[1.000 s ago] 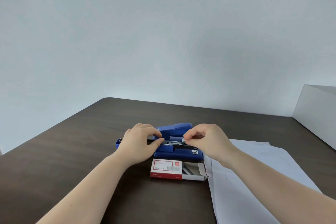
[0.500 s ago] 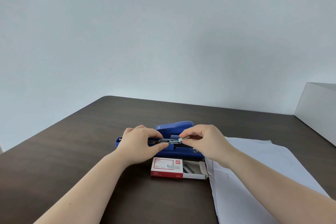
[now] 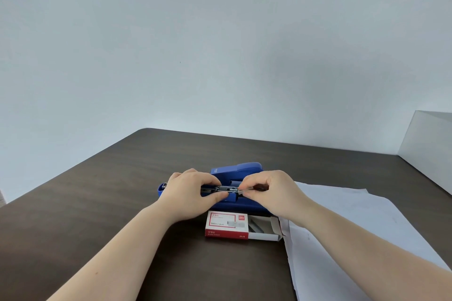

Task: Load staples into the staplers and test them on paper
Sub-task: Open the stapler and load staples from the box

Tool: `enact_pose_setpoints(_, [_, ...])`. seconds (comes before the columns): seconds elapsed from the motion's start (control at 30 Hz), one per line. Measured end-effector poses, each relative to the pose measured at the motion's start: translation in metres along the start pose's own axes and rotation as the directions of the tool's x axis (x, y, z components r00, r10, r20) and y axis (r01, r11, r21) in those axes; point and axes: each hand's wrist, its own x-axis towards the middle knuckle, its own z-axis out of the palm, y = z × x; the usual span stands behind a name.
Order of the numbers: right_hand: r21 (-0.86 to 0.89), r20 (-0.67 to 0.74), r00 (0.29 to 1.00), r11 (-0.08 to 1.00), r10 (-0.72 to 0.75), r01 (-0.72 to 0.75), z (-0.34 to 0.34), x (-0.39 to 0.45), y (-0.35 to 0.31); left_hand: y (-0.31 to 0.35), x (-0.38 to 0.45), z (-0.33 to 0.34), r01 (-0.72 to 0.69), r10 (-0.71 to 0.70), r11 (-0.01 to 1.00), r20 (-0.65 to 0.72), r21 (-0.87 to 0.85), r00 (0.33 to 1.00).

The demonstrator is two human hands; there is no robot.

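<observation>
A blue stapler (image 3: pixel 241 171) lies opened on the dark table, its metal staple channel (image 3: pixel 227 188) exposed between my hands. My left hand (image 3: pixel 193 193) grips the left part of the channel with thumb and fingers curled round it. My right hand (image 3: pixel 271 193) pinches a silvery strip of staples (image 3: pixel 242 191) at the channel's right end. In front of the stapler lies a red-and-white staple box (image 3: pixel 227 225), its inner tray slid out to the right with staple strips inside. White paper sheets (image 3: pixel 354 227) lie to the right.
The dark wooden table (image 3: pixel 97 203) has its rounded far-left corner near the wall. A white box (image 3: pixel 430 149) stands at the far right edge. The paper's left edge touches the staple box tray.
My right hand has kept working the staple strip at the channel's right end, shifting slightly. The left hand keeps its grip, and the view has tipped a little.
</observation>
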Motion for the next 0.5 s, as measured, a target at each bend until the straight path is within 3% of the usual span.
enact_pose_setpoints(0.27, [-0.071, 0.045, 0.999, 0.997, 0.009, -0.006, -0.0011, 0.001, -0.0003, -0.0005, 0.0003, -0.0018, -0.004, 0.004, 1.0, 0.028, -0.016, 1.0])
enact_pose_setpoints(0.5, [0.013, -0.054, 0.998, 0.999, 0.039, -0.039, 0.0006, -0.0032, 0.0026, 0.0008, 0.0003, -0.0029, 0.009, -0.007, 0.999, 0.059, -0.037, 0.998])
